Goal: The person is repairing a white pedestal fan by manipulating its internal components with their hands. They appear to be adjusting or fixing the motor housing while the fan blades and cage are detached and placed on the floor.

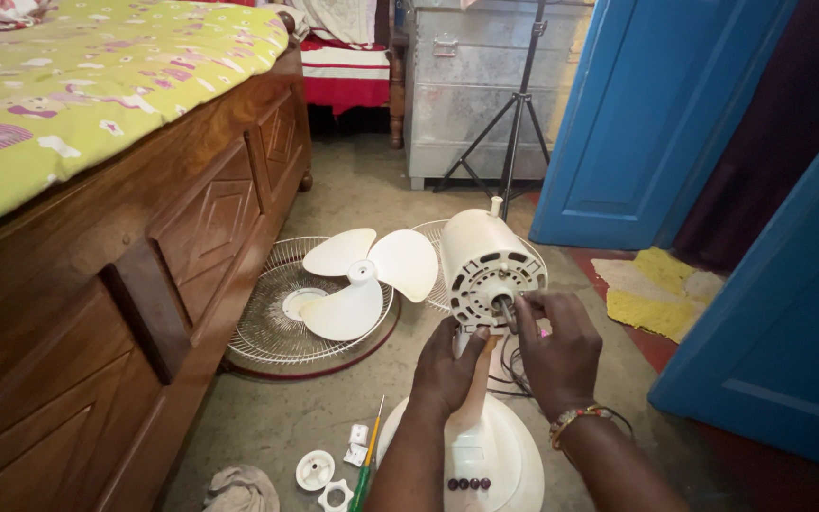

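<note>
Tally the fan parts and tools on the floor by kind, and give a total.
Fan motor on its stand: 1
Fan blade: 1
Wire guards: 2
Small white round plastic parts: 2
Screwdriver: 1
Total: 7
The left hand steadies the stand; the right hand is at the motor shaft.

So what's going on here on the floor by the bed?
A person is working on a taken-apart table fan. The left hand steadies the neck under the motor, and the right hand pinches the shaft. The blade lies on a grille beside the bed. A screwdriver lies near the base.
</note>
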